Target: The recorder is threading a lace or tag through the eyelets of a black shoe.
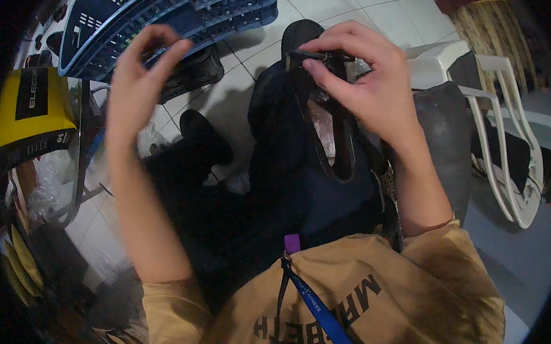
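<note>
While the right hand (371, 86) grips one dark sandal (331, 132) by its strap, held up over the lap, the left hand (138, 73) is raised beside it, thumb and forefinger pinched together on nothing I can make out. One blue crate (174, 18) and one white plastic chair (504, 129) stand on the tiled floor (366, 8).

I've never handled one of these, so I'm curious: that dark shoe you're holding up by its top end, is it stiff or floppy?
Probably fairly stiff: the dark shoe hangs straight from the right hand without sagging. It seems light, since fingertips alone carry it. The strap at the top looks more pliable, though it's too dark to be sure. The left hand is raised apart from it.
</note>
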`<state>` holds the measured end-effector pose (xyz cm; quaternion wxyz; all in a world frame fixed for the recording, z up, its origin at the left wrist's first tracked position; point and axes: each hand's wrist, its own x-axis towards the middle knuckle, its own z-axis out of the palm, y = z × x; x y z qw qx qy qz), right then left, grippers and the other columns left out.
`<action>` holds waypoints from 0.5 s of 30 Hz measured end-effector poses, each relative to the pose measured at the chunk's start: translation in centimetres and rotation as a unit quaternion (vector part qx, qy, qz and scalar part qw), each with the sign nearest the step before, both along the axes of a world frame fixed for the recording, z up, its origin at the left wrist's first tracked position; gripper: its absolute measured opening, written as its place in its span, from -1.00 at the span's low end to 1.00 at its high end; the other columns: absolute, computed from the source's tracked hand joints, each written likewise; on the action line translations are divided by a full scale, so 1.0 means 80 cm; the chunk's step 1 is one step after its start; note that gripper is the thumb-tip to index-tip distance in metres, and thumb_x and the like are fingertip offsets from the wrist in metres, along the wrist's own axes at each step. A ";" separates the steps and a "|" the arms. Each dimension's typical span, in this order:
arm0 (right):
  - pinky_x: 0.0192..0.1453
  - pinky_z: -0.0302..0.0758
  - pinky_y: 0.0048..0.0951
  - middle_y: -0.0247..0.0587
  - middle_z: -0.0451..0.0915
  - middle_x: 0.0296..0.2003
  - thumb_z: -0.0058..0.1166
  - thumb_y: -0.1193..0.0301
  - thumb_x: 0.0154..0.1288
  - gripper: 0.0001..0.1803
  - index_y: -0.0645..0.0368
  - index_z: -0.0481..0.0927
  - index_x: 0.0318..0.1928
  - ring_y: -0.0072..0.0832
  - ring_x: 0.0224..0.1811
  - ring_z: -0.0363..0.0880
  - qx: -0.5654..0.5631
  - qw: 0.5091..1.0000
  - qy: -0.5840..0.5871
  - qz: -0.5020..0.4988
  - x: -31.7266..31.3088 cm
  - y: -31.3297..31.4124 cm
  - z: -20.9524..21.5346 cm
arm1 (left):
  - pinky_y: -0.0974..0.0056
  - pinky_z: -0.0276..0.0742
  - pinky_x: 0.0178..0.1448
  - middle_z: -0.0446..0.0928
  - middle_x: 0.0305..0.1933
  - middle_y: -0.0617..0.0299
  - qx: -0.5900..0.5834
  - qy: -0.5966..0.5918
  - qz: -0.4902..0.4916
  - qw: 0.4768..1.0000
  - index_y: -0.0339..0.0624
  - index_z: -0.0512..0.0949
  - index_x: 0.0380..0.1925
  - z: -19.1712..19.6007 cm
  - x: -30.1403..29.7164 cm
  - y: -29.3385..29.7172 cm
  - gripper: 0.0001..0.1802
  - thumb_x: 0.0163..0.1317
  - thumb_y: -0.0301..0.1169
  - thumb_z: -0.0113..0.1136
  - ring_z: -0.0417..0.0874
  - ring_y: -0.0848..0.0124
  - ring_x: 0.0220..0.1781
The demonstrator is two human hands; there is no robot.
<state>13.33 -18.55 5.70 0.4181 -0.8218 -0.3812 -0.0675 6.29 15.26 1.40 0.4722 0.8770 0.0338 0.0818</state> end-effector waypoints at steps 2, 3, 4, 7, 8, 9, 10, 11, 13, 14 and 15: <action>0.05 0.67 -0.31 -0.14 0.79 -0.16 0.49 0.46 0.23 -0.76 0.16 0.86 -0.08 -0.22 -0.11 0.80 -0.008 1.000 -0.014 0.012 -0.005 0.008 0.004 | 0.30 0.49 0.39 0.69 0.06 0.26 -0.045 -0.060 -0.024 0.997 -0.22 0.66 0.14 0.004 0.001 -0.065 -0.73 0.57 -0.34 0.37 0.67 0.44 0.21; 0.06 0.68 -0.31 -0.15 0.80 -0.15 0.49 0.45 0.23 -0.70 0.16 0.84 -0.01 -0.23 -0.09 0.81 -0.010 1.000 -0.003 0.005 -0.006 0.008 0.006 | 0.30 0.51 0.38 0.69 0.07 0.25 -0.050 -0.115 -0.052 0.991 -0.24 0.65 0.14 0.002 0.003 -0.097 -0.72 0.56 -0.35 0.38 0.68 0.43 0.21; 0.08 0.68 -0.30 -0.15 0.81 -0.15 0.50 0.45 0.23 -0.63 0.16 0.82 0.06 -0.25 -0.08 0.81 -0.013 1.000 0.007 -0.004 -0.006 0.007 0.008 | 0.30 0.52 0.37 0.70 0.08 0.25 -0.056 -0.170 -0.081 0.980 -0.26 0.65 0.15 -0.001 0.006 -0.123 -0.71 0.55 -0.37 0.39 0.69 0.42 0.22; 0.12 0.69 -0.29 -0.15 0.81 -0.09 0.50 0.45 0.23 -0.53 0.14 0.78 0.18 -0.28 -0.04 0.82 0.023 0.999 0.038 -0.002 -0.004 0.001 -0.002 | 0.29 0.56 0.34 0.74 0.09 0.23 -0.111 -0.192 -0.100 0.970 -0.29 0.65 0.17 -0.002 0.012 -0.162 -0.69 0.53 -0.40 0.41 0.72 0.40 0.20; 0.12 0.69 -0.29 -0.15 0.81 -0.09 0.50 0.45 0.23 -0.53 0.14 0.78 0.18 -0.28 -0.04 0.82 0.022 0.999 0.038 -0.003 -0.004 -0.001 -0.002 | 0.29 0.56 0.34 0.74 0.09 0.23 -0.112 -0.192 -0.101 0.970 -0.29 0.65 0.17 -0.006 0.013 -0.164 -0.69 0.53 -0.40 0.41 0.72 0.40 0.20; 0.13 0.69 -0.30 -0.16 0.81 -0.09 0.50 0.46 0.23 -0.52 0.14 0.77 0.19 -0.28 -0.03 0.82 0.030 0.999 0.032 -0.001 -0.005 -0.002 -0.001 | 0.28 0.58 0.33 0.76 0.08 0.20 -0.111 -0.188 -0.107 0.970 -0.29 0.67 0.16 -0.010 0.015 -0.165 -0.71 0.53 -0.41 0.40 0.73 0.40 0.20; 0.14 0.69 -0.30 -0.17 0.80 -0.09 0.49 0.47 0.22 -0.51 0.13 0.77 0.19 -0.29 -0.03 0.81 0.037 0.999 0.027 0.001 -0.007 -0.003 0.000 | 0.27 0.59 0.32 0.78 0.08 0.17 -0.110 -0.185 -0.113 0.970 -0.30 0.69 0.15 -0.011 0.016 -0.165 -0.72 0.54 -0.43 0.39 0.75 0.39 0.20; 0.14 0.69 -0.30 -0.17 0.80 -0.09 0.49 0.47 0.22 -0.51 0.13 0.77 0.19 -0.29 -0.03 0.81 0.038 0.999 0.027 0.001 -0.008 -0.004 0.002 | 0.27 0.59 0.32 0.78 0.08 0.17 -0.110 -0.184 -0.113 0.970 -0.30 0.69 0.15 -0.010 0.015 -0.164 -0.72 0.54 -0.43 0.39 0.75 0.39 0.20; 0.13 0.67 -0.35 -0.16 0.78 -0.09 0.48 0.48 0.22 -0.53 0.15 0.77 0.17 -0.31 -0.03 0.80 0.021 0.999 -0.030 -0.004 -0.009 -0.010 0.007 | 0.25 0.60 0.30 0.80 0.05 0.12 -0.084 -0.192 -0.106 0.972 -0.31 0.73 0.09 -0.006 0.011 -0.160 -0.78 0.54 -0.46 0.37 0.77 0.36 0.16; 0.13 0.67 -0.35 -0.16 0.78 -0.09 0.48 0.48 0.22 -0.53 0.15 0.77 0.17 -0.31 -0.03 0.80 0.021 0.999 -0.030 -0.004 -0.007 -0.013 0.005 | 0.25 0.60 0.30 0.80 0.05 0.12 -0.083 -0.191 -0.106 0.972 -0.31 0.73 0.09 -0.006 0.012 -0.159 -0.78 0.54 -0.46 0.37 0.77 0.36 0.16; 0.11 0.67 -0.38 -0.18 0.77 -0.14 0.47 0.50 0.22 -0.56 0.16 0.78 0.14 -0.33 -0.05 0.80 0.045 0.997 -0.055 -0.023 -0.005 -0.018 0.002 | 0.24 0.60 0.28 0.79 0.05 0.11 -0.083 -0.200 -0.116 0.969 -0.32 0.74 0.07 -0.007 0.014 -0.158 -0.79 0.54 -0.46 0.36 0.77 0.33 0.15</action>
